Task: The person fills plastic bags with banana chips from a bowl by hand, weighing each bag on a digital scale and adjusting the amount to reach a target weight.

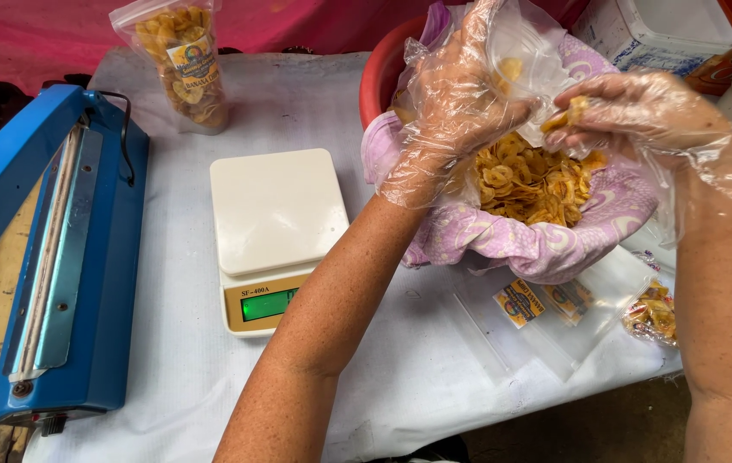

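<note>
While spread under everything, a white-covered table (pixel 297 103), wrinkled and pale. On its left edge, a long blue heat sealer (pixel 66 257), lid raised. At the table's far right, a red basin (pixel 383 69) lined with a purple patterned cloth (pixel 546 240), heaped with yellow banana chips (pixel 529 184). Between sealer and basin, a cream kitchen scale (pixel 276 231), platform bare, green display lit. At the far left corner, a filled chip bag (pixel 184 64), upright, with a label on its front. Near the front right edge, a stack of empty labelled pouches (pixel 554 309), flat on the cover, and just beside them a small filled packet (pixel 653 313).

Above the basin, both hands in loose clear plastic gloves. Left hand (pixel 456 99) curled shut around the mouth of a clear pouch (pixel 524 60), thumb and fingers pinching the film, pouch rising up and to the right of the knuckles. Right hand (pixel 640 111) bunched closed on a few chips (pixel 573 111), chips poking out past the fingertips (pixel 565 135), just beside the pouch's opening and above the heap.
</note>
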